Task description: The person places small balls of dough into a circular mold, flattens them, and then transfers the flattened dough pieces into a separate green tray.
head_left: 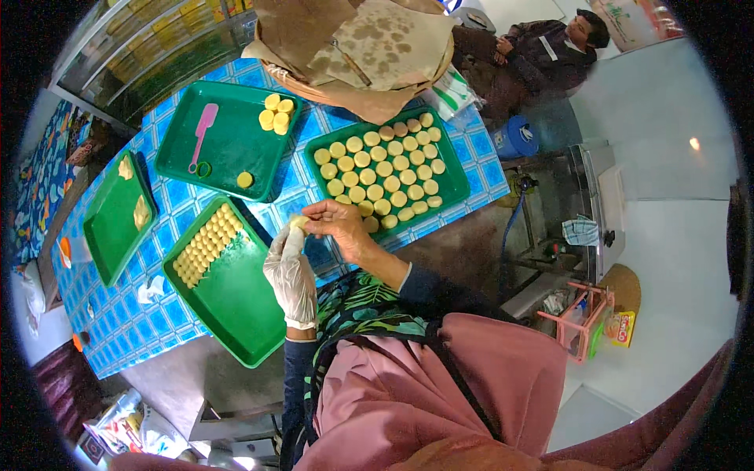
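Meanwhile, at a table covered in a blue tiled-pattern cloth (169, 310), a seated person works a small pale-yellow dough piece (298, 223) between both hands, held just above the table's near edge. The left hand (290, 271), in a thin white disposable glove, closes round the piece from below, while the bare right hand (336, 221) pinches it from the side, fingers curled on it; the grip looks meant to steady and shape it. The piece is too small and too covered by fingers to tell its long axis or which way it points. Just left of the hands a green tray (236, 302) carries tight rows of small yellow pieces (206, 244) running diagonally at its far corner, the rest bare. Beyond the hands a second green tray (455, 182) is nearly filled with round yellow discs (382, 174) laid flat in rows, within easy reach. Farther left, a third tray (228, 145) holds a pink plastic cutter (203, 135) and a small stack of discs. A basket lined with grease-stained brown paper (369, 47) sits at the far edge, and another person sits behind it.
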Action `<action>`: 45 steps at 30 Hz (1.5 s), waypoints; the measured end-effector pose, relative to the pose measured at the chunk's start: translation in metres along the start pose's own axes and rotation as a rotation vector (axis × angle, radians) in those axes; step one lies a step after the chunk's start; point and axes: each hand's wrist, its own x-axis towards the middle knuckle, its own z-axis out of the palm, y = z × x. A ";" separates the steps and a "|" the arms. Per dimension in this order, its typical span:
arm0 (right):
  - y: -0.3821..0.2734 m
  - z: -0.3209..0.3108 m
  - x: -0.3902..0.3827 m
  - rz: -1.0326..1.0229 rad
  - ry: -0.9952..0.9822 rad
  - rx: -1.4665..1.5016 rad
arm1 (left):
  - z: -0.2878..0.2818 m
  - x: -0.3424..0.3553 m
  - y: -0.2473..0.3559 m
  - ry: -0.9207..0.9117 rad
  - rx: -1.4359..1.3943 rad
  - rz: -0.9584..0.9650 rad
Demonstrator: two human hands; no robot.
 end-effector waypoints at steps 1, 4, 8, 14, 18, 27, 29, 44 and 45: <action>-0.002 -0.005 -0.001 -0.002 0.003 0.000 | 0.001 0.002 -0.005 -0.003 0.001 -0.001; -0.016 -0.015 -0.005 -0.072 0.006 -0.110 | 0.009 0.015 -0.014 -0.133 -0.155 -0.016; -0.033 -0.045 -0.010 -0.050 0.103 -0.091 | 0.023 0.013 -0.011 -0.253 -0.175 -0.099; -0.081 -0.216 0.015 -0.493 0.680 -0.483 | -0.014 0.015 0.011 -0.179 -0.170 0.076; -0.099 -0.284 0.027 -0.655 0.850 -1.214 | -0.066 0.016 0.023 -0.051 -0.098 0.125; -0.095 -0.292 0.047 -0.881 0.595 -1.612 | -0.105 -0.016 0.041 0.049 0.176 0.360; -0.099 -0.299 0.050 -0.870 0.578 -1.696 | -0.119 -0.012 0.035 0.080 0.287 0.344; -0.087 -0.251 0.053 -0.867 0.705 -1.859 | -0.168 -0.027 0.048 0.348 -0.093 0.210; -0.082 -0.206 0.051 -0.902 0.653 -1.801 | -0.176 -0.032 0.048 0.399 -0.025 0.238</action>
